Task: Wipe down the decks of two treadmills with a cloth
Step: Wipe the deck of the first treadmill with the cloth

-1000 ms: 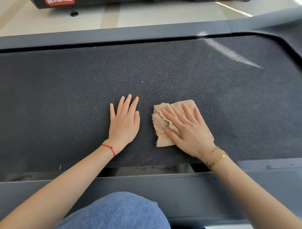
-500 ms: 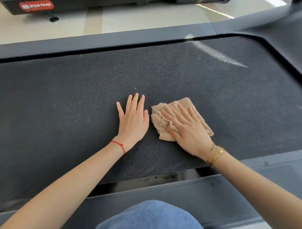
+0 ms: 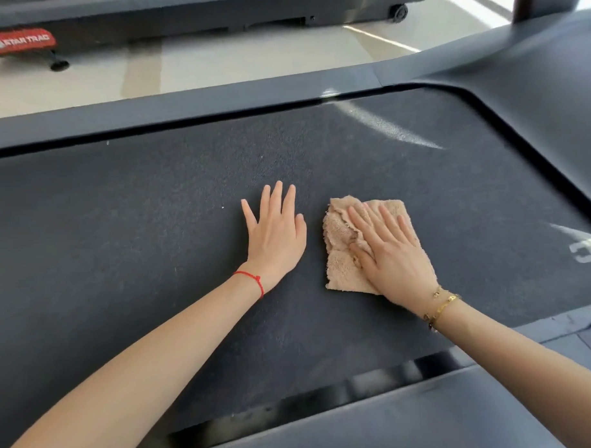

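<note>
Head view: our right hand presses the cloth flat on the belt, fingers straight; our left hand lies flat beside it. Beyond the rail stands another treadmill.

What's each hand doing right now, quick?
Left hand: open, flat on the treadmill belt, holding nothing.
Right hand: open, fingers straight, pressing the beige cloth onto the belt.

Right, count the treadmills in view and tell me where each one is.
2. The dark grey treadmill with the textured black belt lies directly under both hands. The second black treadmill with the red Star Trac label stands across the pale floor at the top; others may be out of frame.
</note>
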The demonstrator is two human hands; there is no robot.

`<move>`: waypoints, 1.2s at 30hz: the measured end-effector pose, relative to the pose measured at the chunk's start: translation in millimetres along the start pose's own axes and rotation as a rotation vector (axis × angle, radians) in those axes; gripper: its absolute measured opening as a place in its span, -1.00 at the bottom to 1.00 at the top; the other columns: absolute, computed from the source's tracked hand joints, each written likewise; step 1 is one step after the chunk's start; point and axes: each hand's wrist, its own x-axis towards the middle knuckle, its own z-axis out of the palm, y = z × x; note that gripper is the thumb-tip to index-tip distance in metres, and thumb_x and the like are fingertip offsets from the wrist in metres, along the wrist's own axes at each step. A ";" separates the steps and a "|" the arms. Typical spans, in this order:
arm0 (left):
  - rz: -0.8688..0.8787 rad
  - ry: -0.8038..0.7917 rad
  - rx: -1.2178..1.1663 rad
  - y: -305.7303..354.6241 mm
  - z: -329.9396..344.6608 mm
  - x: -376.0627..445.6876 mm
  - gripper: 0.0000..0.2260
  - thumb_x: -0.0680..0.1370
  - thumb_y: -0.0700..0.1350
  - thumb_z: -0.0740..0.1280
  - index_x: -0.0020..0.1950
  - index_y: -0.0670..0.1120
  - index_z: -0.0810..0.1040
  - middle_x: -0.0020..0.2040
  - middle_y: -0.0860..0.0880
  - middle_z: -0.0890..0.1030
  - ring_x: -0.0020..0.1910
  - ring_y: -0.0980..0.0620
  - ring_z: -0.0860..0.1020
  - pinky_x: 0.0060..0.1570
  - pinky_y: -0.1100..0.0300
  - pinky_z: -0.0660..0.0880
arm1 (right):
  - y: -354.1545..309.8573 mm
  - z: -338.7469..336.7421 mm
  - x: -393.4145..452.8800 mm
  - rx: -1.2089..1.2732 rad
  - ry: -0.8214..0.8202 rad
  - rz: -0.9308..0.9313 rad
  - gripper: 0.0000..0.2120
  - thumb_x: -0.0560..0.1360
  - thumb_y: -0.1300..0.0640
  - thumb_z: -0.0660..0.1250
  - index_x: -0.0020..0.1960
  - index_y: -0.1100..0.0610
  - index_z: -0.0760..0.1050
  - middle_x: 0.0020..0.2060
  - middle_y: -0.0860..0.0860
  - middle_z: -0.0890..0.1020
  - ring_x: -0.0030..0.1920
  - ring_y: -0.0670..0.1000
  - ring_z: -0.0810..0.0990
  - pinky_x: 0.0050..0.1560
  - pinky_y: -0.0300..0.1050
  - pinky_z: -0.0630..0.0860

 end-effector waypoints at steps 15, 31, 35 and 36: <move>-0.153 0.045 0.116 63.6 38.2 75.0 -0.49 0.68 0.05 -0.07 0.63 -0.01 -0.02 0.63 -0.04 0.00 0.60 -0.06 -0.07 0.50 -0.31 -0.09 | 102.2 -4.7 219.2 -0.039 -0.005 -0.082 -0.48 0.65 -0.15 -0.20 0.59 -0.12 -0.10 0.58 -0.11 -0.03 0.58 0.10 -0.07 0.55 0.14 -0.15; -0.176 0.006 0.172 66.4 38.0 76.9 -0.45 0.63 0.07 -0.19 0.63 0.02 -0.10 0.63 0.01 -0.07 0.60 -0.01 -0.14 0.51 -0.28 -0.11 | 130.2 -11.6 305.1 0.101 -0.018 -0.148 -0.50 0.63 -0.16 -0.17 0.56 -0.20 -0.08 0.56 -0.01 0.13 0.55 0.22 0.03 0.53 0.22 -0.11; -0.176 0.007 0.161 65.1 38.2 75.3 -0.46 0.64 0.08 -0.18 0.63 0.03 -0.10 0.63 0.03 -0.07 0.60 0.01 -0.15 0.52 -0.26 -0.13 | 133.5 -15.7 295.0 0.107 -0.044 -0.396 -0.53 0.65 -0.13 -0.12 0.55 -0.21 -0.03 0.53 -0.09 0.19 0.53 0.14 0.13 0.52 0.22 -0.04; -0.174 0.004 0.153 64.8 38.1 75.4 -0.46 0.64 0.08 -0.18 0.63 0.03 -0.10 0.63 0.03 -0.07 0.60 0.01 -0.15 0.52 -0.25 -0.14 | 147.1 -20.5 296.4 0.107 -0.010 -0.346 -0.55 0.63 -0.14 -0.12 0.52 -0.24 0.00 0.46 -0.03 0.31 0.46 0.14 0.22 0.50 0.21 0.05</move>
